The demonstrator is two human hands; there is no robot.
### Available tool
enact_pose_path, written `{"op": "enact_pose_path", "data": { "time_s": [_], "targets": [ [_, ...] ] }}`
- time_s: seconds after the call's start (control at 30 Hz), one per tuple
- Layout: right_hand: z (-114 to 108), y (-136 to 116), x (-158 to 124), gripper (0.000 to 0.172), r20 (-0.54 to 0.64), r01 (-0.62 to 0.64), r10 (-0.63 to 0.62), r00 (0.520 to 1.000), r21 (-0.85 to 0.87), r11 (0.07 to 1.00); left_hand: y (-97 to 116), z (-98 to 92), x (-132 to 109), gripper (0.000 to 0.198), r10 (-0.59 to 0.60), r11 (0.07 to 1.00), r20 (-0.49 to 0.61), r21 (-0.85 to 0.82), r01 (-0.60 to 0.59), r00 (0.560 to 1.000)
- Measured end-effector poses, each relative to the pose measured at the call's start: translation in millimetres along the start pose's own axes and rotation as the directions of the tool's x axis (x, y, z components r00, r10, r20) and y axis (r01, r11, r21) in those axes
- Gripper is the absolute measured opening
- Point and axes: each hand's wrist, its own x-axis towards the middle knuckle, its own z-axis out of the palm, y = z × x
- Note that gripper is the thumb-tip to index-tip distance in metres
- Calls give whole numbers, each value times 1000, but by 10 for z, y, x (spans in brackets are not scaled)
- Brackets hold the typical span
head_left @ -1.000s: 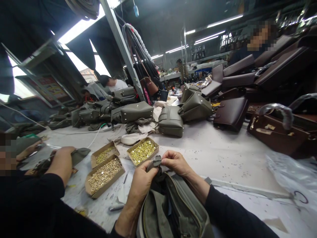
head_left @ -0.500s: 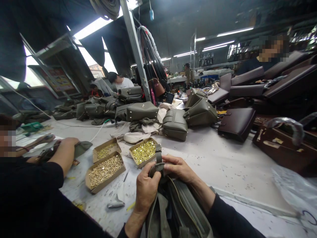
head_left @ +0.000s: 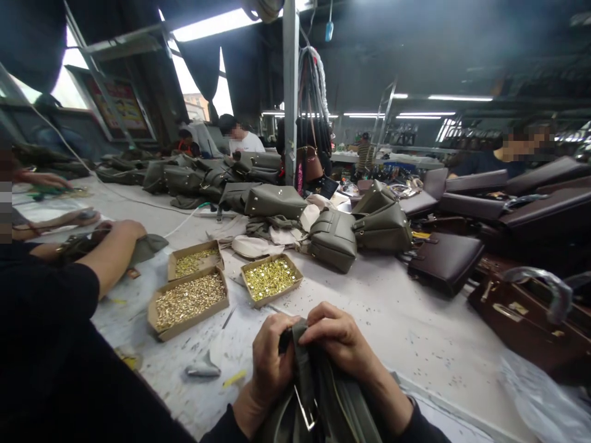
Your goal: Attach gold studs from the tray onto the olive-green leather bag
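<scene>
A dark olive bag [head_left: 353, 403] is at the bottom centre, close to my body, its zip edge showing. My left hand [head_left: 273, 354] is closed round the bag's strap [head_left: 302, 363] from the left. From the right, my right hand [head_left: 339, 335] pinches the same strap near its top with thumb and fingers. A silver buckle [head_left: 305, 411] hangs on the strap below my hands. Beyond them stands a small box of bright gold rivets [head_left: 271, 278]. To its left are a larger box of copper-gold pieces [head_left: 189, 303] and another box of gold pieces [head_left: 194, 261].
A grey metal tool [head_left: 203, 367] and yellow scraps lie left of my hands. A person's arm [head_left: 113, 252] reaches in at the left. Olive bags [head_left: 332, 237] line the table's back. Brown bags [head_left: 446, 261] and clear plastic [head_left: 545, 400] are at the right.
My hands and the strap have come lower and nearer to my body. The buckle now hangs below my hands. The view has turned, and another hand now shows at the far left.
</scene>
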Motion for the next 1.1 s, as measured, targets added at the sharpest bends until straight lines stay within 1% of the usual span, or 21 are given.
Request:
{"op": "enact_pose_path", "data": {
  "time_s": [0.13, 0.27, 0.4, 0.57, 0.6, 0.67, 0.7, 0.73, 0.8, 0.83, 0.87, 0.9, 0.97, 1.0, 1.03, 1.07, 1.1],
  "targets": [
    [12, -79, 13, 24, 61, 65, -58, 996, -125, 990, -17, -58, -1, 25, 119, 991, 36, 55, -121, 992],
    [34, -137, -6, 23, 81, 87, -73, 994, -196, 977, -13, -93, 4, 42, 249, 966, 61, 64, -252, 967],
    [52, -158, -31, 24, 80, 98, -80, 994, -249, 964, -23, -98, 7, 50, 277, 959, 80, 44, -281, 957],
    [63, -180, -31, 24, 92, 83, -62, 994, -254, 964, -23, -92, -20, 43, 272, 960, 51, 49, -274, 961],
    [52, -182, -37, 24, 106, 76, -51, 993, -244, 967, -18, -82, -34, 41, 274, 959, 42, 59, -276, 961],
    [-6, -164, -53, 24, 171, 42, -7, 985, -201, 979, -24, -44, -66, 39, 288, 955, 29, 69, -289, 957],
    [-55, -142, -56, 23, 209, 5, 32, 977, -175, 985, -40, -16, -81, 38, 295, 953, 12, 64, -295, 955],
    [-116, -112, -48, 22, 246, -58, 93, 965, -144, 988, -67, 16, -95, 38, 306, 950, -5, 62, -306, 952],
    [-262, -46, 21, 19, 246, -265, 279, 928, -91, 960, -149, 89, -121, 33, 336, 941, -64, 60, -332, 940],
    [-336, -21, 90, 18, 244, -370, 381, 892, -92, 925, -200, 126, -136, 29, 338, 941, -96, 63, -333, 936],
    [-402, -7, 187, 14, 249, -459, 470, 847, -106, 882, -255, 164, -152, 27, 336, 942, -109, 69, -330, 936],
    [-456, -4, 312, 15, 263, -533, 544, 797, -119, 838, -313, 200, -170, 25, 328, 944, -113, 77, -321, 938],
    [-503, -25, 641, 38, 320, -637, 646, 694, -146, 757, -427, 267, -205, 24, 302, 951, -72, 91, -295, 951],
    [-489, -39, 837, 44, 354, -669, 680, 642, -175, 723, -476, 293, -219, 25, 290, 954, -35, 90, -286, 956],
    [-448, -47, 1046, 46, 389, -673, 697, 602, -223, 706, -514, 313, -230, 26, 282, 956, 9, 84, -281, 959],
    [-377, -44, 1260, 45, 426, -639, 700, 574, -302, 707, -536, 323, -236, 27, 275, 957, 51, 76, -278, 960],
    [-278, -30, 1468, 40, 431, -552, 689, 583, -412, 725, -538, 322, -237, 27, 274, 957, 86, 70, -280, 958]
  ]
}}
